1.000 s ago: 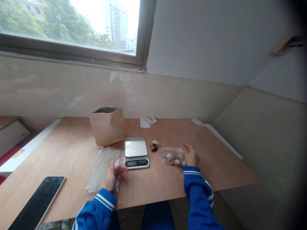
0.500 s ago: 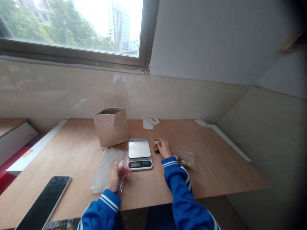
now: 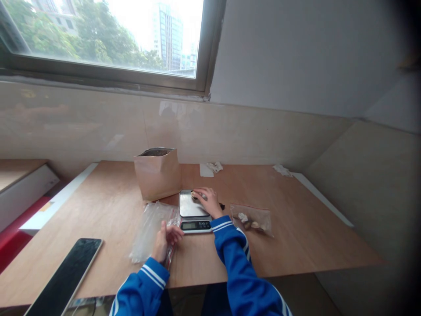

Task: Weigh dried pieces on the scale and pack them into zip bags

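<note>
A small digital kitchen scale (image 3: 191, 210) sits mid-table with a steel pan. My right hand (image 3: 206, 199) reaches over the pan's far right corner, fingers pinched on a small brownish piece (image 3: 195, 195). One dark piece (image 3: 222, 205) lies just right of the scale. A clear zip bag with brown and white pieces (image 3: 252, 219) lies flat further right. My left hand (image 3: 166, 240) rests on the near edge of a stack of empty clear zip bags (image 3: 151, 229), fingers curled on them. A brown paper bag (image 3: 158, 174) stands open behind the scale.
A dark phone (image 3: 67, 277) lies at the near left of the wooden table (image 3: 296, 237). Crumpled paper scraps (image 3: 215, 166) lie along the back wall, and more crumpled scraps (image 3: 282, 170) sit further right. White boards (image 3: 55, 202) border the table's left side. A window is above.
My right hand let go of the filled zip bag, moved left to the loose pieces beside the scale, picked one up and carried it over the scale pan. My left hand stayed on the empty bags.
</note>
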A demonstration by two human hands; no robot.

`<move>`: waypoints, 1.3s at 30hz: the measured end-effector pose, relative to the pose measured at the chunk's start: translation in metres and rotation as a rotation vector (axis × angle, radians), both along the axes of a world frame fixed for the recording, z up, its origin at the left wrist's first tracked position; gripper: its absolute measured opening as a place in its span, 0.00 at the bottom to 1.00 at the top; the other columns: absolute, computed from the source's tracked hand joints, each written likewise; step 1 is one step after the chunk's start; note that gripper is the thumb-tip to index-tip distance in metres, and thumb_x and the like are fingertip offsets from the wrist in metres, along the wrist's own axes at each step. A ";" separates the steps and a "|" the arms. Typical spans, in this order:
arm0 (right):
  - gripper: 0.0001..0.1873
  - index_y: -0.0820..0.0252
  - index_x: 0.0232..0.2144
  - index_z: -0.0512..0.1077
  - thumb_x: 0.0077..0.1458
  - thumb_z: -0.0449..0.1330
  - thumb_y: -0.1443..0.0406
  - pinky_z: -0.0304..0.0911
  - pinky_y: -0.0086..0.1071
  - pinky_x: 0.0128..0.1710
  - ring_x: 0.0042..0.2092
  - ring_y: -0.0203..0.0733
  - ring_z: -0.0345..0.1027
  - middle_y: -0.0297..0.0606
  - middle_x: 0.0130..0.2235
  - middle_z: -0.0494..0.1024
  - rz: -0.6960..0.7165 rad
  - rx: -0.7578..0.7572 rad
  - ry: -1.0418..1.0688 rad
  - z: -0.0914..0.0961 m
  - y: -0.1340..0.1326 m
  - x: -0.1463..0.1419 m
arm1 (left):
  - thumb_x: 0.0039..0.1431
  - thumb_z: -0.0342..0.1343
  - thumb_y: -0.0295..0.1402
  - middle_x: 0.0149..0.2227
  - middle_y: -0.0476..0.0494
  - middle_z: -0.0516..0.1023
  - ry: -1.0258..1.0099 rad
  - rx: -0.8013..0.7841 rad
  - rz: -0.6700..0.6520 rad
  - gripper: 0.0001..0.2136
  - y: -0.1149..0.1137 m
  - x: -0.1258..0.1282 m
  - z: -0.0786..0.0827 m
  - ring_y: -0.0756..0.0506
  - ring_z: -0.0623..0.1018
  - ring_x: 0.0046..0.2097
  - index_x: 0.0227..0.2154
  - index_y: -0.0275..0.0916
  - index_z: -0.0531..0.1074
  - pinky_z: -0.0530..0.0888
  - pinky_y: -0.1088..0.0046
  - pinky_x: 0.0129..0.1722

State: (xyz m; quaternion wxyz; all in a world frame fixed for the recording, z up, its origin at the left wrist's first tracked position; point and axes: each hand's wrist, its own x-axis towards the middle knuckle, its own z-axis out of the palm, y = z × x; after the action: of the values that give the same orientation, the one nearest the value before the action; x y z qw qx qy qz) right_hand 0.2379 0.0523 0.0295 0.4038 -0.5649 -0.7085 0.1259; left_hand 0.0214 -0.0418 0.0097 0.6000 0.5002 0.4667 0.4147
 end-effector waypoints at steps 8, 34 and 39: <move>0.18 0.60 0.47 0.71 0.54 0.55 0.64 0.60 0.45 0.51 0.50 0.51 0.65 0.47 0.46 0.74 -0.295 -0.084 -0.090 -0.042 -0.033 0.055 | 0.55 0.30 0.61 0.22 0.40 0.73 -0.005 -0.008 -0.001 0.38 0.003 -0.001 -0.001 0.48 0.68 0.25 0.23 0.34 0.76 0.61 0.73 0.25; 0.18 0.59 0.37 0.74 0.63 0.46 0.58 0.58 0.38 0.50 0.48 0.43 0.63 0.42 0.43 0.72 -0.252 0.135 0.182 -0.023 -0.058 0.027 | 0.52 0.46 0.29 0.31 0.43 0.71 0.620 0.445 -0.058 0.08 0.019 -0.019 0.004 0.43 0.72 0.38 0.25 0.39 0.70 0.69 0.62 0.44; 0.17 0.59 0.35 0.74 0.62 0.46 0.62 0.57 0.39 0.48 0.47 0.44 0.61 0.43 0.43 0.72 -0.476 0.203 -0.007 -0.036 -0.070 0.051 | 0.54 0.41 0.24 0.33 0.43 0.70 0.738 0.610 0.103 0.11 0.007 -0.013 0.029 0.44 0.72 0.38 0.28 0.40 0.69 0.70 0.64 0.42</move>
State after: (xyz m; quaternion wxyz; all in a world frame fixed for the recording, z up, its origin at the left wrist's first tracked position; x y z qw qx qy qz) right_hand 0.2886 -0.0182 -0.0062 0.4742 -0.6726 -0.5662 -0.0465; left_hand 0.0085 -0.0346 0.0389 0.1990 0.7435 0.5295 0.3566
